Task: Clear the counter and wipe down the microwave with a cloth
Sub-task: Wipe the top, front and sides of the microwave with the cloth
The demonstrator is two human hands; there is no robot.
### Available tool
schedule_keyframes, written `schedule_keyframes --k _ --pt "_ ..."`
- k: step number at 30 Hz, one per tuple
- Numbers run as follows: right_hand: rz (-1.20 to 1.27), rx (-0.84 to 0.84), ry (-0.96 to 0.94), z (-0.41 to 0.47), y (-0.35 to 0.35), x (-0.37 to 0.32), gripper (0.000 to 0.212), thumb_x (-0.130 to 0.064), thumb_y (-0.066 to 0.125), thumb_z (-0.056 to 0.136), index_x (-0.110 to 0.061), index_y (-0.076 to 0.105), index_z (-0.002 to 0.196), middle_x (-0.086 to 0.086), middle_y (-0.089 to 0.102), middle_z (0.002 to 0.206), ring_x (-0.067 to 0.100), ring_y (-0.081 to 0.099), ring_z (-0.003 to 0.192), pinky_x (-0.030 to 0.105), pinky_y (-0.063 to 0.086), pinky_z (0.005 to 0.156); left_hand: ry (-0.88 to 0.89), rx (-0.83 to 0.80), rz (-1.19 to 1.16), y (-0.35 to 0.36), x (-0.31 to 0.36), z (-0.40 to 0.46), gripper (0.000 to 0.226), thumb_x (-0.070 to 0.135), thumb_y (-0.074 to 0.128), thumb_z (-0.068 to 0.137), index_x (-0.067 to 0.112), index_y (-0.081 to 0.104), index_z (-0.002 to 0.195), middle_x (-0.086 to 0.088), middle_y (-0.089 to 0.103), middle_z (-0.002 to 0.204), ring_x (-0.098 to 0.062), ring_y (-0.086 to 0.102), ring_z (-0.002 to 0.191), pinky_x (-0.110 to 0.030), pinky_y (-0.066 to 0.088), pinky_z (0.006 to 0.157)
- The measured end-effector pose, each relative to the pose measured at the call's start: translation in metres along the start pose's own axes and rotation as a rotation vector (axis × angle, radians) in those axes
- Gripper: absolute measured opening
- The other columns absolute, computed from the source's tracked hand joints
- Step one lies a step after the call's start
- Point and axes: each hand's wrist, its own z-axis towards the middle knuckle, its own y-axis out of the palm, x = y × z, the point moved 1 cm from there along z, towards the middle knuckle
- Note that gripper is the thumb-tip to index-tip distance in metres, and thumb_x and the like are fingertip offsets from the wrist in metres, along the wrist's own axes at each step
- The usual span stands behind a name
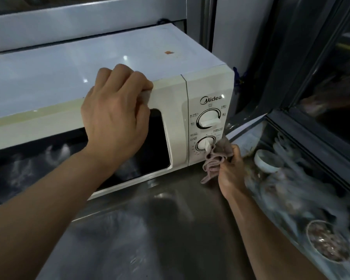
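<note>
Head view. We see the left hand (114, 116) laid over the top front edge of the microwave (170, 102), knuckles up, its fingers (129, 77) curled together over the upper rim of the door and the thumb hidden beneath; whether the fingertips hook behind the door we cannot tell. The left forearm rises from the lower left across the dark door window (152, 142). The right hand (229, 170) comes up from the lower right, wrist bent, its fingers bunched around a crumpled grey-brown cloth (216, 156). We note that the cloth's upper fold touches the lower knob (205, 143) on the control panel, while a loose corner hangs toward the counter (160, 229).

The microwave, cream-fronted with a pale top, sits on the steel counter against the back wall. A small orange-brown spot (168, 52) marks its top near the right rear. The upper knob (208, 119) is uncovered, its pointer turned to the lower right. To the right of the counter we see a glass-fronted case (311, 138) holding blurred dishes, among them a white bowl (268, 160) and, nearer us, a bowl of brownish food (329, 242). The left forearm blocks much of the door window.

The panel reads "Midea" (211, 99) above the knobs. Small characters ring both knobs; we cannot read them.
</note>
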Motion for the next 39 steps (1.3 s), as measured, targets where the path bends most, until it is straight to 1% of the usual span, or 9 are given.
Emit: schedule_keyframes --k 5,10,14,19,24,28,30,33,39 --pt "0.153 0.151 0.21 -0.01 0.017 0.014 0.023 -0.007 0.033 0.098 -0.016 0.052 0.107 0.009 0.059 0.087 0.018 0.059 0.07 0.058 0.045 0.088 0.127 -0.018 -0.031 -0.012 -0.013 -0.003 0.027 0.003 0.049 0.088 0.003 0.065 0.109 -0.017 0.052 0.127 -0.041 0.043 0.115 -0.037 0.038 0.088" --pt "0.561 0.409 0.242 -0.013 0.046 0.021 0.028 -0.005 0.03 0.099 -0.019 0.052 0.089 0.006 0.061 0.078 0.012 0.061 0.055 0.026 0.046 0.05 0.118 -0.082 0.116 -0.042 -0.047 -0.03 0.045 -0.001 0.052 0.076 0.004 0.058 0.12 -0.02 0.047 0.133 -0.045 0.041 0.116 -0.044 0.032 0.091" --pt "0.668 0.5 0.242 -0.019 0.066 0.032 0.041 -0.021 0.028 0.102 -0.016 0.054 0.07 0.0 0.059 0.06 0.011 0.053 0.047 0.023 0.038 0.044 0.052 -0.108 0.183 -0.06 -0.081 -0.051 0.045 0.002 0.053 0.079 0.007 0.057 0.123 -0.02 0.049 0.13 -0.047 0.041 0.114 -0.046 0.032 0.088" --pt "0.61 0.575 0.314 -0.044 0.106 0.055 0.028 -0.023 0.03 0.103 -0.015 0.052 0.088 0.003 0.059 0.088 0.018 0.059 0.075 0.032 0.052 0.071 0.022 -0.093 0.157 -0.061 -0.091 -0.055 0.047 0.006 0.051 0.081 0.013 0.057 0.127 -0.017 0.056 0.118 -0.043 0.047 0.101 -0.045 0.038 0.077" --pt "0.398 0.457 0.282 -0.074 0.132 0.06 0.04 -0.027 0.033 0.103 0.007 0.043 0.121 0.02 0.054 0.094 0.027 0.055 0.075 0.034 0.045 0.063 0.0 -0.085 0.158 -0.059 -0.088 -0.056 0.05 0.007 0.053 0.08 0.019 0.055 0.128 -0.012 0.055 0.118 -0.039 0.046 0.102 -0.042 0.035 0.078" --pt "0.059 0.465 0.114 -0.08 0.14 0.053 0.03 0.0 0.029 0.1 0.021 0.044 0.115 0.033 0.056 0.109 0.034 0.057 0.091 0.039 0.05 0.083 -0.011 -0.104 0.155 -0.06 -0.089 -0.055 0.052 0.006 0.057 0.079 0.02 0.054 0.129 -0.011 0.054 0.12 -0.038 0.045 0.103 -0.042 0.034 0.08" --pt "-0.128 0.515 0.075 -0.079 0.132 0.049 0.021 -0.001 0.036 0.098 0.013 0.041 0.113 0.022 0.057 0.099 0.029 0.057 0.088 0.03 0.053 0.08 -0.01 -0.118 0.153 -0.059 -0.09 -0.054 0.053 0.006 0.058 0.079 0.02 0.054 0.13 -0.011 0.054 0.12 -0.038 0.044 0.103 -0.043 0.034 0.08" --pt "-0.31 0.482 0.103 -0.082 0.121 0.054 0.022 -0.009 0.047 0.093 -0.002 0.039 0.113 0.018 0.057 0.106 0.033 0.061 0.095 0.044 0.053 0.084 -0.019 -0.123 0.159 -0.057 -0.091 -0.055 0.053 0.006 0.06 0.078 0.019 0.055 0.128 -0.012 0.055 0.12 -0.039 0.045 0.102 -0.044 0.034 0.08" --pt "-0.154 0.438 0.054 -0.082 0.126 0.051 0.019 0.001 0.054 0.09 -0.007 0.039 0.097 0.002 0.06 0.084 0.012 0.065 0.069 0.035 0.057 0.069 -0.058 -0.108 0.171 -0.053 -0.089 -0.055 0.05 0.005 0.056 0.079 0.019 0.056 0.127 -0.012 0.055 0.12 -0.039 0.045 0.1 -0.043 0.033 0.079"
